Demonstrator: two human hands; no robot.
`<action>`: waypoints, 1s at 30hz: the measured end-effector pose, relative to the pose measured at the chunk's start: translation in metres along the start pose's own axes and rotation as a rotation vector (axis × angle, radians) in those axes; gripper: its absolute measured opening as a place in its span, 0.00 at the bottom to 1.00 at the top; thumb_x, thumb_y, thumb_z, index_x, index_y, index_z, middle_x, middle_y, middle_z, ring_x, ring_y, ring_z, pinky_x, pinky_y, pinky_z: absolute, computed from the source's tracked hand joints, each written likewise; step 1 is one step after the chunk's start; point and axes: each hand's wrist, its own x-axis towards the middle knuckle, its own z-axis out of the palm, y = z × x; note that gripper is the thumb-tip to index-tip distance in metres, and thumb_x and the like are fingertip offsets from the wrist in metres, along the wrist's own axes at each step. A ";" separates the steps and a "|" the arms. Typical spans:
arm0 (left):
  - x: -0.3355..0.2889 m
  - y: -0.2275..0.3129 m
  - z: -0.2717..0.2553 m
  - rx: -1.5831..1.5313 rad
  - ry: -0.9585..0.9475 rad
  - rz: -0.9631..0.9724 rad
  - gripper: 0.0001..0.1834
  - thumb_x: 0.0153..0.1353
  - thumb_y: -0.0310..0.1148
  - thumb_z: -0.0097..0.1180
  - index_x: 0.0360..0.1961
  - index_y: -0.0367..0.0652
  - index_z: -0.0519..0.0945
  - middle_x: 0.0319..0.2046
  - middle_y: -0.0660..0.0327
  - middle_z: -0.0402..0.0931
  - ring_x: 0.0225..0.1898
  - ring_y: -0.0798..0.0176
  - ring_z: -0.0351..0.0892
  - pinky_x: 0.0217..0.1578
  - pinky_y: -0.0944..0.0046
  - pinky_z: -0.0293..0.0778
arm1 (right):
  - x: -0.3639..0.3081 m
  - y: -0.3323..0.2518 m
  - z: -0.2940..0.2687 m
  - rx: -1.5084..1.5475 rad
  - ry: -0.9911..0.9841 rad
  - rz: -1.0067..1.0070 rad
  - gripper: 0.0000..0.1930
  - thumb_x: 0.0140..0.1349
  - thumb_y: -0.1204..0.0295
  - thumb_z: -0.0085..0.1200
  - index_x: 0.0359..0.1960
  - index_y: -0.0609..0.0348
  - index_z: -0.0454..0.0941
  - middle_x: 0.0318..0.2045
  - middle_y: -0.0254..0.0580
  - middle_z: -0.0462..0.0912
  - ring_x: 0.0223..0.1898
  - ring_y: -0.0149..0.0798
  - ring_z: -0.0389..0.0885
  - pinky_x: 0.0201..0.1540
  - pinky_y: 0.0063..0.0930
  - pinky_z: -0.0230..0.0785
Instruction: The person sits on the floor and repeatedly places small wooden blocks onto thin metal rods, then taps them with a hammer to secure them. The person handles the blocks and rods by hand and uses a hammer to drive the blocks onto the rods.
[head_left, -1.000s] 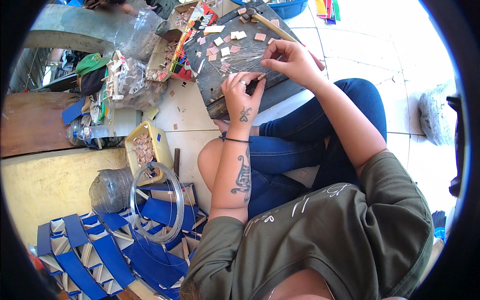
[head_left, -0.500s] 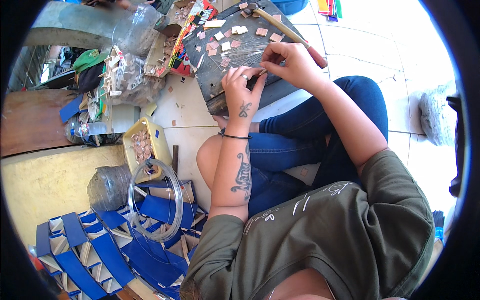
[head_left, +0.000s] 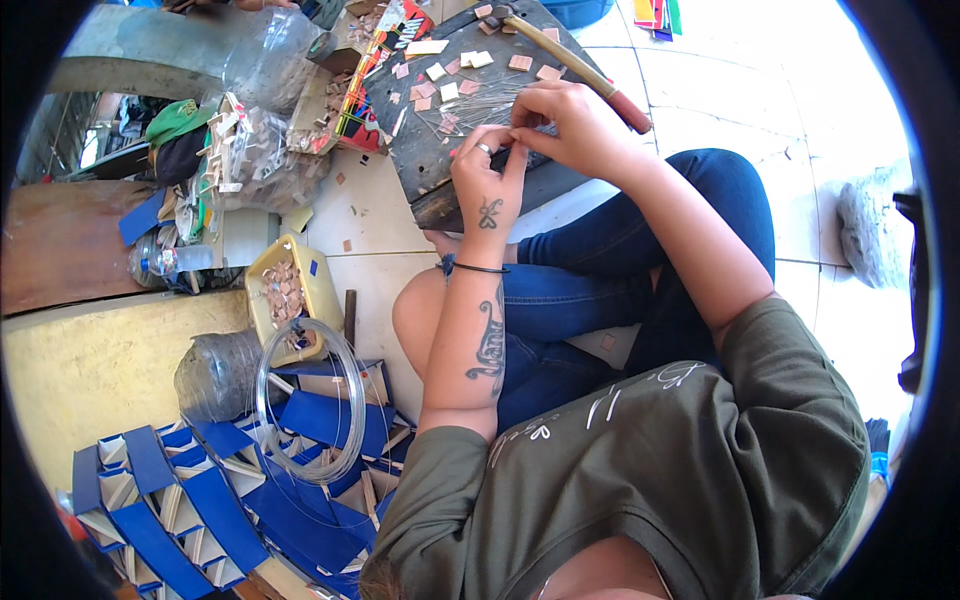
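Observation:
Over the near edge of a dark wooden block [head_left: 425, 172], my two hands meet at the fingertips. My left hand [head_left: 487, 172], with a ring on it, is closed in a pinch. From the right, my right hand [head_left: 572, 122] pinches at the same spot. Whatever sits between the fingers is tiny and hidden by them. Just beyond my hands, thin straight wires [head_left: 488, 104] lie in a loose pile on the block. Several small square wooden pieces [head_left: 448, 91] are scattered past the wires. A hammer [head_left: 570, 62] with a red-ended handle lies along the block's right side.
Left of my knee stands a yellow bin [head_left: 254, 292] of small wooden pieces. A coil of clear wire [head_left: 357, 405] rests on blue folded pieces with wooden parts [head_left: 150, 455]. An open printed box [head_left: 362, 112] and a clear plastic bag [head_left: 270, 150] with wooden parts flank the block's left.
My right hand has shifted slightly left, and its fingertips have closed in against my left hand's. The small light piece glimpsed there before is now covered.

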 end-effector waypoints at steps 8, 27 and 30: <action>0.000 0.004 0.001 -0.004 0.073 0.028 0.03 0.55 0.23 0.62 0.27 0.34 0.81 0.27 0.57 0.79 0.29 0.60 0.80 0.34 0.65 0.73 | -0.015 0.051 -0.017 -0.694 0.079 0.380 0.22 0.56 0.66 0.61 0.51 0.61 0.71 0.41 0.53 0.77 0.44 0.55 0.80 0.47 0.42 0.74; 0.000 -0.002 0.003 -0.036 0.043 0.032 0.02 0.56 0.23 0.60 0.27 0.35 0.81 0.25 0.57 0.76 0.28 0.57 0.78 0.33 0.62 0.72 | -0.087 -0.089 -0.098 -0.304 -0.063 0.135 0.25 0.65 0.75 0.47 0.65 0.47 0.67 0.29 0.46 0.75 0.30 0.47 0.78 0.35 0.38 0.71; -0.001 -0.002 0.003 -0.026 0.039 0.037 0.03 0.56 0.23 0.60 0.27 0.35 0.80 0.25 0.57 0.76 0.28 0.57 0.78 0.33 0.62 0.72 | -0.087 -0.099 -0.108 -0.322 -0.142 0.150 0.24 0.67 0.78 0.44 0.66 0.51 0.66 0.32 0.47 0.76 0.31 0.46 0.77 0.37 0.38 0.70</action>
